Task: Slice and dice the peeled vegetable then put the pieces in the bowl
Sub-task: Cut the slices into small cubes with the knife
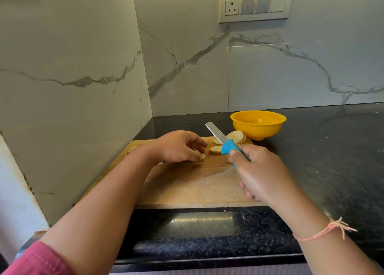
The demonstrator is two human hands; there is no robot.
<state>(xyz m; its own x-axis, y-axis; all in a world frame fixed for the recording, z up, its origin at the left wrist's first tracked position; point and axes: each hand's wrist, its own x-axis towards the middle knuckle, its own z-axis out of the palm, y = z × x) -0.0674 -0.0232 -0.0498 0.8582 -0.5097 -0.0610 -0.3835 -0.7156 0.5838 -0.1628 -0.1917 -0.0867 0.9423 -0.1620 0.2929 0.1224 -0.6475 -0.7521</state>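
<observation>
Black speckled stone countertop (332,150): open stretch at 3 o'clock of board.
Rectangular wooden cutting board (187,187): wall close at 9 o'clock.
Round yellow plastic bowl (257,129) just off board's 1 o'clock corner, inside shows bare yellow bottom.
Right hand (264,170) clenched round blue-handled serrated knife (223,141), blade pointing to 11 o'clock.
Left hand (178,148) pinches small pale vegetable piece (202,156) on board.
Pale oval vegetable slices (235,136) at board's 1 o'clock.
Small diced bits (133,148) at 10 o'clock edge.
</observation>
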